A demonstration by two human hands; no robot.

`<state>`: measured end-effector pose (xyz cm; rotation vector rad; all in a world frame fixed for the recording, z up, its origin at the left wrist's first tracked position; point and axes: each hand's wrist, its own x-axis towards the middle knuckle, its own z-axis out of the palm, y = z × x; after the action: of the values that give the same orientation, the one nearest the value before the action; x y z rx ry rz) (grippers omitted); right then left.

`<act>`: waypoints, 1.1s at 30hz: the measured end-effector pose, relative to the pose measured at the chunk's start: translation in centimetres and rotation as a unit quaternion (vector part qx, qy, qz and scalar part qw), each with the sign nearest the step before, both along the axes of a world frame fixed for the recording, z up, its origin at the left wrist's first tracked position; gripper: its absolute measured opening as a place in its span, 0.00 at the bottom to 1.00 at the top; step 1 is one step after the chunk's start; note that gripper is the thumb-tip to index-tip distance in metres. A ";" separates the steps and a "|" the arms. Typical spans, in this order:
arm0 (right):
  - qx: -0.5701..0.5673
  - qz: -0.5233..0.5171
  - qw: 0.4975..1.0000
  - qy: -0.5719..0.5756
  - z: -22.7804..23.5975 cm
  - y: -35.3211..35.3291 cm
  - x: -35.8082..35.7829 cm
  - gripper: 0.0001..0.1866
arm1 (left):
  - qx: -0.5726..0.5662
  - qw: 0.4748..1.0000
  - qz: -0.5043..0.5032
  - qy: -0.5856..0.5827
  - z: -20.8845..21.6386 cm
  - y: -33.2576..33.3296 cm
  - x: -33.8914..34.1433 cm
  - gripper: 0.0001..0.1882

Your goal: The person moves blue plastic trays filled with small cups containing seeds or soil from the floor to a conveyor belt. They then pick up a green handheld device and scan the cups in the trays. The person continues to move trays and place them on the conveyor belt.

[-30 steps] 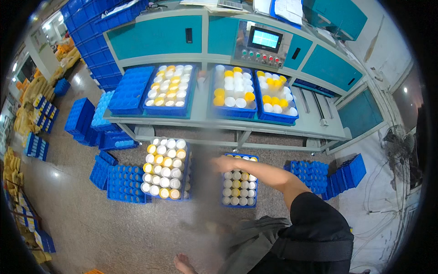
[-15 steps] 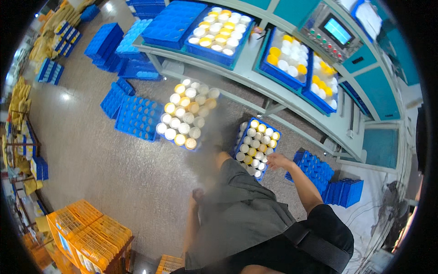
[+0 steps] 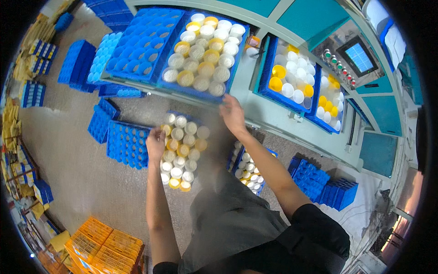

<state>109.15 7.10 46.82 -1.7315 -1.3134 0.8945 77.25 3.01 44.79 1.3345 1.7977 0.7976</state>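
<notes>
Floor (image 3: 77,173) first?

Grey, shiny. Blue trays (image 3: 128,144) and orange crates (image 3: 104,244) stood around; teal machine (image 3: 305,23) backed the work area.

Surface?

Pale tabletop (image 3: 250,102), flat. It carried a loaded crate (image 3: 191,92); white and yellow cups (image 3: 183,150) sat lower, just in front.

Handling?

Crate looked stiff, likely heavy full. Best hold: rims on opposite sides, level. Cups looked light, smooth, maybe slippery, probably easy to tip; side walls were the safer hold.

Hands?

Right hand (image 3: 234,115) was at the crate's near right corner, fingers loosely bent; couldn't tell if gripping. Left hand (image 3: 155,144) was at the lower cups' upper-left edge, fingers curled; grip unclear too.
</notes>
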 end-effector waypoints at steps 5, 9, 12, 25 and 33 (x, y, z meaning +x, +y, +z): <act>0.106 0.006 0.989 -0.100 2.2 10.5 -2.3 0.37 | 0.207 0.951 -0.163 0.164 3.7 16.0 8.1 0.36; 0.038 0.037 0.989 -0.141 0.0 15.1 -3.1 0.45 | 0.166 0.903 -0.273 0.287 2.4 24.4 12.5 0.44; -0.050 0.047 0.989 -0.129 -1.0 16.3 -3.3 0.47 | 0.094 0.882 -0.319 0.334 1.4 26.8 13.2 0.39; -0.102 0.038 0.975 -0.191 -0.4 17.2 -4.4 0.33 | 0.032 0.886 -0.322 0.332 1.0 28.1 13.3 0.41; -0.094 0.041 0.979 -0.174 -0.5 16.7 -4.2 0.32 | 0.040 0.887 -0.328 0.323 1.2 27.9 13.2 0.43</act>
<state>104.93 23.75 46.28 -2.0637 -1.5768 0.8048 90.44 30.94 45.99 2.2751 1.5765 0.0400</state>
